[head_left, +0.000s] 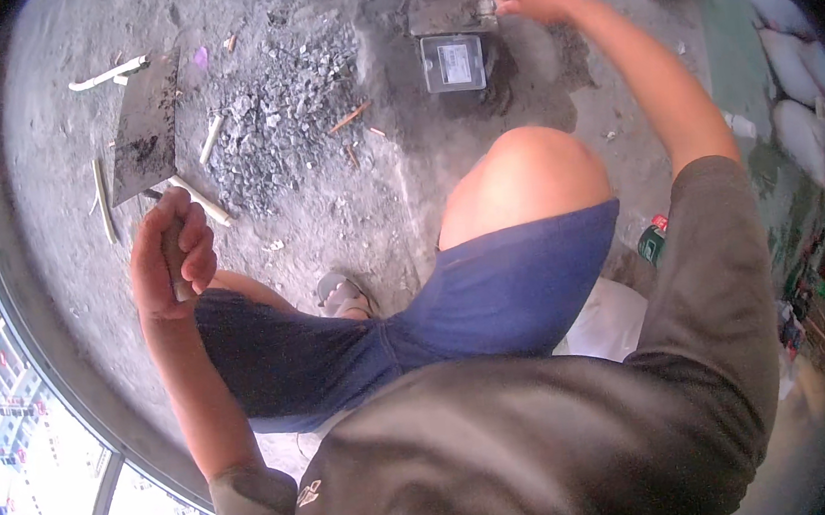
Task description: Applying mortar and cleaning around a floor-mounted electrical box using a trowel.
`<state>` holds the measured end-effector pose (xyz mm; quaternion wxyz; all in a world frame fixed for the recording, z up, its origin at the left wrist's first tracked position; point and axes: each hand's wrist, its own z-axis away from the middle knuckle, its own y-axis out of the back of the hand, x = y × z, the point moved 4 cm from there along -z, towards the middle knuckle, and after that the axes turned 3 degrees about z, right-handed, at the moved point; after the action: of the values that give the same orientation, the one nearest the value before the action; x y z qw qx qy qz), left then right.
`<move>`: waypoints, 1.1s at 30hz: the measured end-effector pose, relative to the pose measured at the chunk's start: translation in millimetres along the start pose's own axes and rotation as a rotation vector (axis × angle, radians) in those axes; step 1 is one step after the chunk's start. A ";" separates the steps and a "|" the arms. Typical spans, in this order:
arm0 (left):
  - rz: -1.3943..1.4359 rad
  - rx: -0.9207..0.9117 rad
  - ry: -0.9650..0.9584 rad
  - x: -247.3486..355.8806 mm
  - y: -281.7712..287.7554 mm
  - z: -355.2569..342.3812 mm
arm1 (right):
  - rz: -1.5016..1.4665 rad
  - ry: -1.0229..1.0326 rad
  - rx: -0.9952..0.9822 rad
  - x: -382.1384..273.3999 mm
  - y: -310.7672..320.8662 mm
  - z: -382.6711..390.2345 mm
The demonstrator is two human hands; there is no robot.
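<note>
My left hand (170, 248) is closed round the handle of a trowel, whose wide, flat metal blade (146, 130) is smeared with dark mortar and points away from me. Far out to the right, my right hand (534, 0) has its fingers on the right end of a flat grey rectangular piece (448, 16); its exact kind is hard to make out. Just nearer than that piece lies a clear plastic box (453, 63) with a white label. Dark, damp-looking ground surrounds the box.
A heap of grey gravel (282, 115) spreads over the rough concrete floor between my hands. Pale sticks (105, 199) lie around the trowel blade. White sacks (797, 86) are stacked at the far right. Beside my right elbow is a green and red can (652, 240). Window glass curves along the left.
</note>
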<state>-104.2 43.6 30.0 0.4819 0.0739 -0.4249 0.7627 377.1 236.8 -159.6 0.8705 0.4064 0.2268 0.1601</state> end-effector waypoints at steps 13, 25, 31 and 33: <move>-0.069 0.069 0.065 -10.3 -13.8 -20.0 | 0.043 0.034 -0.086 31.5 6.0 5.9; -0.070 0.046 0.083 -9.9 -8.6 -19.9 | -0.173 -0.124 0.107 53.8 -11.5 72.5; -0.066 0.043 0.091 -10.2 -7.6 -31.6 | -0.182 -0.011 0.310 21.9 -4.6 33.2; -0.076 0.046 0.092 -13.0 -6.6 -30.5 | -0.100 -0.031 0.215 -1.2 9.0 17.7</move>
<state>-83.1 57.9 7.9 0.5277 0.0659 -0.3815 0.7561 384.5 230.6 -142.2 0.8323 0.4879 0.2491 0.0848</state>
